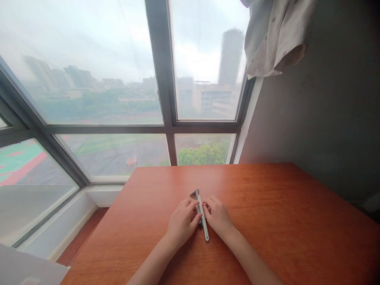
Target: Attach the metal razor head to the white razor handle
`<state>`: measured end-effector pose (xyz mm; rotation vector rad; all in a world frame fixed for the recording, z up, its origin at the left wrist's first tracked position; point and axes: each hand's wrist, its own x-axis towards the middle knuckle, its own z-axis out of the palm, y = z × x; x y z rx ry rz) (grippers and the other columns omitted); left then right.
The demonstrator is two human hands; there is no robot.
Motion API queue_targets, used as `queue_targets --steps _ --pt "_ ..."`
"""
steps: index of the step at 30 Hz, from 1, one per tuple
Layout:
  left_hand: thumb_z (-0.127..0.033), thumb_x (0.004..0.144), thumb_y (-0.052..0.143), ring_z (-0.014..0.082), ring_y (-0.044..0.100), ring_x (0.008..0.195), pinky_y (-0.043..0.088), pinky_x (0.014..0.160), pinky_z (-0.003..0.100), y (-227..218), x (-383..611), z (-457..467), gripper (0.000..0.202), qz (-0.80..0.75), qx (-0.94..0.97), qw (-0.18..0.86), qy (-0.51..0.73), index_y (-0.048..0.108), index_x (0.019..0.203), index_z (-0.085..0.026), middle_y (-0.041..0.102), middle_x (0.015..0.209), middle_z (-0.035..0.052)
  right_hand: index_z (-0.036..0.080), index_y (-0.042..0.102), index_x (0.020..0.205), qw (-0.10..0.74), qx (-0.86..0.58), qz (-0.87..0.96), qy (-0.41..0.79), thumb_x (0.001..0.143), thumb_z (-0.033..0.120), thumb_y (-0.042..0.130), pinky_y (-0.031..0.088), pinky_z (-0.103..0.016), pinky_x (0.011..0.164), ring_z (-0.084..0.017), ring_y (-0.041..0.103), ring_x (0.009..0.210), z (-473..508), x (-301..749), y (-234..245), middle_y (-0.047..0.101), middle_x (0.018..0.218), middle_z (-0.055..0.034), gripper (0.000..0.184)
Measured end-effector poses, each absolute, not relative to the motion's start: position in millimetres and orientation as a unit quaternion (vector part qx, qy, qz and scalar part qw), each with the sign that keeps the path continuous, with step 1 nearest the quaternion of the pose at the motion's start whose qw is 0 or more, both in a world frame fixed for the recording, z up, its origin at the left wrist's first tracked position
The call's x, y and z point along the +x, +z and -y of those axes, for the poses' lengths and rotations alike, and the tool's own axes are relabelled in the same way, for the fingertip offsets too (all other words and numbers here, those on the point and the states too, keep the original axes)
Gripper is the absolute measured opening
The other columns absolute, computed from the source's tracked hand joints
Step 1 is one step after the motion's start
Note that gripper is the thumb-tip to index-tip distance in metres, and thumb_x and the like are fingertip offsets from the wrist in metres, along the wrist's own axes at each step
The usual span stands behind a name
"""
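Observation:
A slim, pale grey hand tool [203, 221] lies lengthwise on the wooden table between my two hands. It has a small hole in its near end and a wedge-shaped, metallic and dark head at the far end; its exact kind is unclear. A dark strip shows along its left side. My left hand [184, 219] grips it from the left, fingertips and thumb on its shaft. From the right, my right hand [218, 217] comes up close beside the shaft with fingers curled together. Something small and reddish-brown shows at those fingertips, too small to name.
The reddish-brown table [261, 198] spreads around both hands, its far edge near a grey-framed window [169, 128]. A dark wall [311, 118] stands on the right. Pale cloth [276, 39] hangs at the upper right. A white ledge [74, 225] runs along the left.

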<state>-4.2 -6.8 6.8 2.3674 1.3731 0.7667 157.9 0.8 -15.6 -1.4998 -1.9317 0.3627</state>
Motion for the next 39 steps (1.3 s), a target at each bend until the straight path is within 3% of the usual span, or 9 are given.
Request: queue_targets --steps 13,16,18,20,25,39 --pt "-0.018 0.083 0.055 0.0211 0.057 0.096 0.044 0.084 0.03 10.0 -7.5 5.2 0.032 -0.464 0.825 0.167 0.276 0.054 0.114 -0.027 0.06 0.102 0.004 0.019 0.068 0.088 0.412 -0.538 0.713 0.18 0.085 0.016 0.049 0.047 -0.025 0.069 -0.017 0.061 0.075 -7.8 171.3 -16.0 0.066 0.082 -0.0046 0.019" --pt "-0.02 0.089 0.046 0.0185 0.059 0.087 0.044 0.077 0.027 11.1 -14.9 0.0 0.021 -0.479 0.821 0.165 0.263 0.056 0.106 -0.024 0.062 0.096 0.0038 0.019 0.069 0.088 0.422 -0.565 0.689 0.168 0.084 0.019 0.048 0.047 -0.028 0.071 -0.019 0.063 0.077 -10.7 188.8 -18.9 0.069 0.085 -0.006 0.021" --pt "-0.02 0.091 0.04 0.0188 0.06 0.078 0.042 0.069 0.027 11.0 -21.0 -4.8 0.019 -0.506 0.822 0.141 0.222 0.058 0.086 -0.022 0.063 0.084 0.0032 0.018 0.07 0.087 0.42 -0.583 0.675 0.164 0.084 0.021 0.048 0.048 -0.028 0.072 -0.02 0.064 0.079 -12.8 198.5 -21.7 0.071 0.087 -0.0068 0.022" --pt "-0.021 0.091 0.039 0.0195 0.059 0.075 0.04 0.065 0.027 10.0 -26.0 -9.0 0.022 -0.526 0.818 0.12 0.197 0.057 0.079 -0.021 0.063 0.079 0.0035 0.019 0.07 0.087 0.411 -0.595 0.672 0.161 0.084 0.022 0.047 0.048 -0.029 0.074 -0.02 0.065 0.08 -13.8 203.5 -23.6 0.072 0.088 -0.007 0.023" --pt "-0.022 0.091 0.04 0.0193 0.059 0.076 0.039 0.065 0.026 6.7 -28.8 -11.8 0.02 -0.521 0.825 0.103 0.193 0.056 0.079 -0.021 0.064 0.08 0.004 0.021 0.071 0.085 0.36 -0.608 0.69 0.155 0.084 0.022 0.047 0.047 -0.027 0.077 -0.02 0.066 0.08 -11.1 201.2 -21.5 0.073 0.086 -0.0055 0.024" --pt "-0.021 0.087 0.044 0.0192 0.059 0.076 0.04 0.067 0.026 5.7 -27.9 -8.9 0.016 -0.523 0.818 0.121 0.207 0.057 0.079 -0.022 0.065 0.08 0.003 0.022 0.07 0.084 0.314 -0.609 0.713 0.15 0.086 0.021 0.046 0.043 -0.023 0.073 -0.018 0.065 0.08 -7.9 198.5 -13.9 0.072 0.085 -0.003 0.024"
